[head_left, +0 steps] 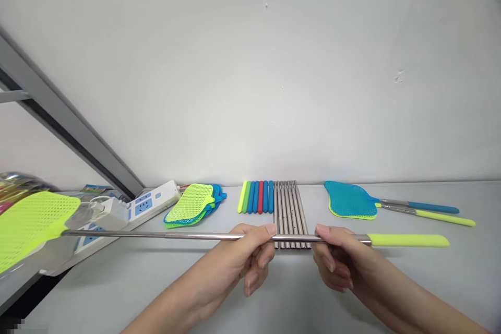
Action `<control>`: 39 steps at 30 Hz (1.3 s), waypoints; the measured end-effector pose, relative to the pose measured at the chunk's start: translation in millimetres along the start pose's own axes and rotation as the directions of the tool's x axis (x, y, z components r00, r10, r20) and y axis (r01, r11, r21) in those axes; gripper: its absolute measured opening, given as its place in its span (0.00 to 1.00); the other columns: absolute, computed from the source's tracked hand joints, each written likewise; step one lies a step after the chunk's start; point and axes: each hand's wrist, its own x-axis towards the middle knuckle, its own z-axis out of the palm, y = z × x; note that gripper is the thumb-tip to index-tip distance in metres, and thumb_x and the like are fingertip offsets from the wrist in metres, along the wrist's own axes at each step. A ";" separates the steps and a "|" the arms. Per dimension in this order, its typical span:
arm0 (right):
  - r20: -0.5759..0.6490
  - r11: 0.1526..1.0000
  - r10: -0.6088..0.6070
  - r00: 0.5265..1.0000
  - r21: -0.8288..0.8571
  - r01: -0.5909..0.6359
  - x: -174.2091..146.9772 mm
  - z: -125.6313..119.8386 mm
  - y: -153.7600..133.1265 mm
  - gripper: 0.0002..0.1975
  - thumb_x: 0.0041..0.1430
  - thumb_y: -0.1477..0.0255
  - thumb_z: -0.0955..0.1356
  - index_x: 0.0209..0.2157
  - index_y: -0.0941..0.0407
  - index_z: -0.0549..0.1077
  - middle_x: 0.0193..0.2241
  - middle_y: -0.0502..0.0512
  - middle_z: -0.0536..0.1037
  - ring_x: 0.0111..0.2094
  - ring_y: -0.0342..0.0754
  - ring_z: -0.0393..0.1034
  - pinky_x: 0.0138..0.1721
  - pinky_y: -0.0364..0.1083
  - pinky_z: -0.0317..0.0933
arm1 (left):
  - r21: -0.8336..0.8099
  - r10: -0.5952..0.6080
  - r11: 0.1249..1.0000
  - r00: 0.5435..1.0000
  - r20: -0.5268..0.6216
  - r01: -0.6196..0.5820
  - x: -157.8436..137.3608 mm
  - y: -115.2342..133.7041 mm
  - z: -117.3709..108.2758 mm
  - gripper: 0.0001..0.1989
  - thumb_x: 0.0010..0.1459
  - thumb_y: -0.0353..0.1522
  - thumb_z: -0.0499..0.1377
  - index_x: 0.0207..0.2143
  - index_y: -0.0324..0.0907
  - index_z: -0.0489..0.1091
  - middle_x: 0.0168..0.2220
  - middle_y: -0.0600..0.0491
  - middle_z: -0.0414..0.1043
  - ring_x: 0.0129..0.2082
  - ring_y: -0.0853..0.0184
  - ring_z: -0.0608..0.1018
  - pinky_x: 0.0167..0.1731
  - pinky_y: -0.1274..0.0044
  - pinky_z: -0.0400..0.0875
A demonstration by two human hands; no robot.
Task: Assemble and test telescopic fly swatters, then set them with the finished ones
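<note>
Held level across the view is a fly swatter [191, 236] with an extended telescopic metal rod, a yellow-green mesh head at the left and a yellow-green grip at the right. My left hand [250, 255] pinches the thinner rod left of centre, thumb on top. Farther right, my right hand [340, 255] grips the thicker tube near the grip. Behind the rod lies a row of metal telescopic rods [287, 209], side by side. Left of them is a row of coloured handle grips [255, 197] in yellow, green, blue and red.
Loose swatter heads [193, 203] lie stacked at the left. Two whole swatters with a blue head [350, 199] on top rest at the right. A white power strip [152, 203] with plugs, a grey metal frame [74, 109] and shiny plastic packaging [23, 188] occupy the left side.
</note>
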 end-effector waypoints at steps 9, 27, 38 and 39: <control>-0.011 0.993 0.037 0.999 0.117 -0.035 -0.3 1.5 5.0 0.21 0.56 0.63 0.58 0.14 0.58 0.57 0.13 0.44 0.49 0.17 0.38 0.44 0.22 0.42 0.42 | -0.013 0.081 0.997 0.997 0.003 -0.081 4.8 -6.4 3.1 0.21 0.55 0.41 0.49 0.14 0.40 0.53 0.08 0.62 0.45 0.13 0.76 0.51 0.18 0.79 0.47; 0.005 0.990 0.038 0.999 0.139 -0.038 -1.2 4.3 0.6 0.22 0.57 0.63 0.57 0.13 0.58 0.57 0.12 0.43 0.48 0.16 0.39 0.43 0.22 0.42 0.42 | 0.313 0.192 0.934 0.981 -0.039 -0.171 6.6 -9.5 -0.3 0.20 0.51 0.44 0.52 0.16 0.39 0.61 0.10 0.61 0.51 0.14 0.76 0.56 0.17 0.81 0.50; 0.034 0.989 0.087 0.996 0.116 -0.091 -0.7 14.4 8.5 0.22 0.53 0.61 0.60 0.12 0.58 0.58 0.10 0.43 0.49 0.14 0.37 0.41 0.19 0.41 0.38 | 0.318 0.170 0.936 0.985 -0.029 -0.153 11.2 -19.5 12.5 0.25 0.44 0.53 0.52 0.14 0.40 0.55 0.14 0.59 0.57 0.12 0.78 0.57 0.12 0.83 0.48; 0.032 0.988 0.091 0.995 0.121 -0.095 -0.5 15.0 9.0 0.22 0.52 0.60 0.60 0.12 0.58 0.58 0.10 0.43 0.49 0.14 0.36 0.41 0.19 0.41 0.37 | 0.325 0.183 0.932 0.982 -0.036 -0.162 11.8 -20.4 13.0 0.26 0.44 0.53 0.51 0.14 0.40 0.55 0.14 0.59 0.57 0.12 0.78 0.57 0.13 0.83 0.49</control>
